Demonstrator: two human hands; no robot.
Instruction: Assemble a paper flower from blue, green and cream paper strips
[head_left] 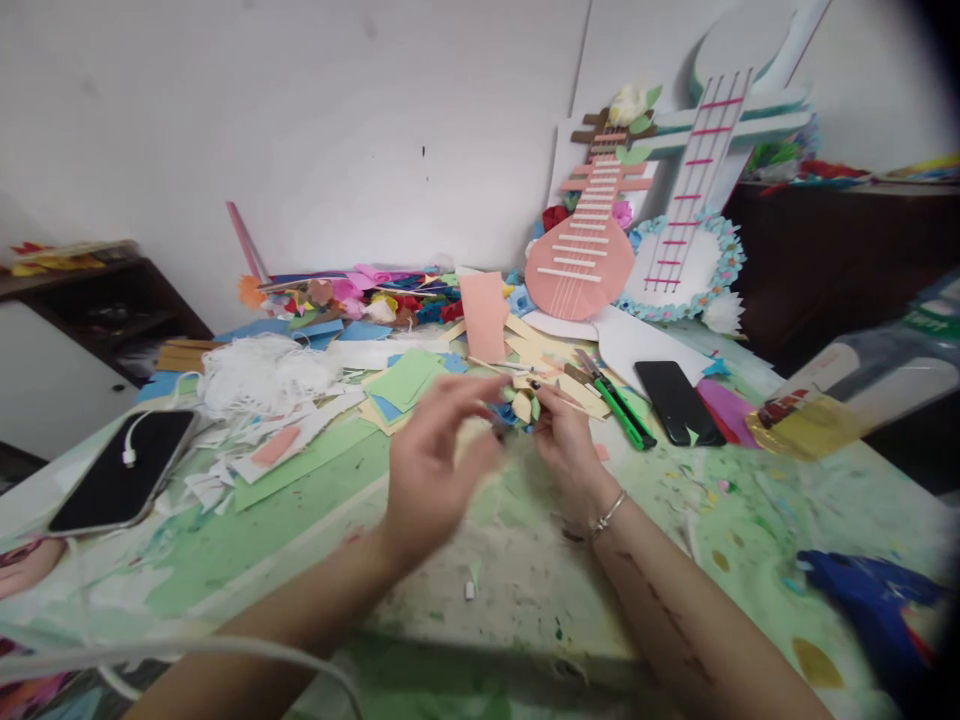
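Observation:
A small paper flower (523,405) in cream, blue and green is held at the fingertips of my right hand (568,440), above the middle of the table. A thin pale stick lies close to those fingers; I cannot tell whether it is gripped too. Smeared by motion, my left hand (435,455) hovers just left of the flower, its thumb and fingers apart and nothing visible between them. A green utility knife (624,410) rests to the right of my right hand. Behind the flower are cream paper scraps and an upright pink paper piece (484,318).
At left are a phone (124,470) with a white cable and a white shredded-paper heap (262,375). To the right lie a black phone (679,402) and a tilted plastic bottle (847,390). Paper instruments, including a pink lute (581,260), lean against the wall.

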